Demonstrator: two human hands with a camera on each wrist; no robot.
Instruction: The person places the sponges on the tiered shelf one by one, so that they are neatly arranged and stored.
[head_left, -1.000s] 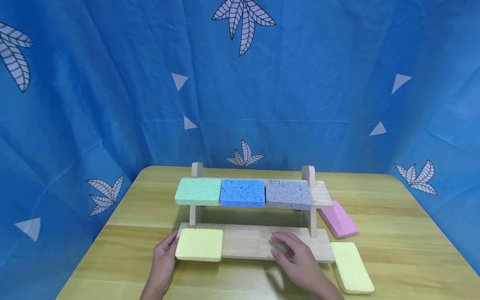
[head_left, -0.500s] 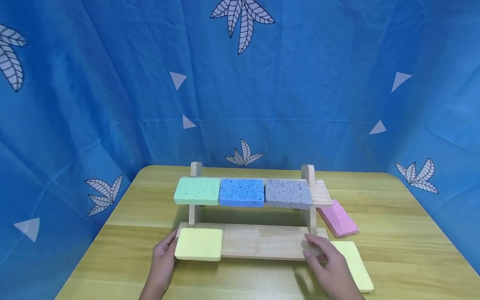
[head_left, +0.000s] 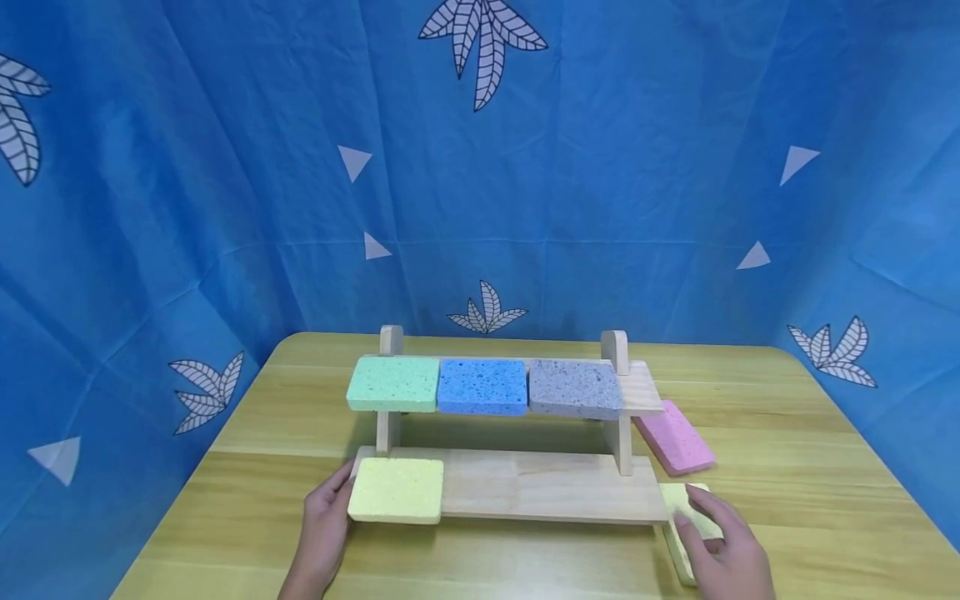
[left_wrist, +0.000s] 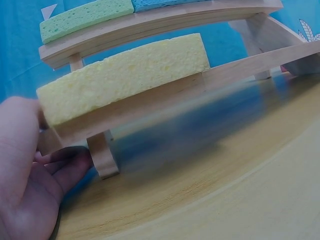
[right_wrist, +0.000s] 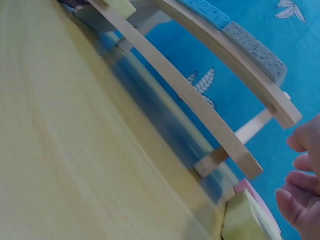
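A two-tier wooden rack (head_left: 555,487) stands on the table. My left hand (head_left: 324,521) grips the left end of its lower board, with fingers tucked beneath in the left wrist view. Just beside that hand, a pale yellow sponge (head_left: 397,492) lies on the lower board. The upper board carries a green sponge (head_left: 393,383), a blue sponge (head_left: 482,386) and a grey sponge (head_left: 574,388) in a row. Off the rack's right end, my right hand (head_left: 723,546) hovers with loosely bent fingers over a second yellow sponge (right_wrist: 245,220), partly covering it in the head view.
A pink sponge (head_left: 675,440) lies on the table behind the second yellow one, close to the rack's right upright (head_left: 619,442). Bare wooden tabletop (head_left: 810,467) extends to the right. A blue curtain (head_left: 637,167) with leaf prints surrounds the table.
My right hand has moved rightward from over the lower board, past its right end, to above the second yellow sponge. The left hand stays on the board's end.
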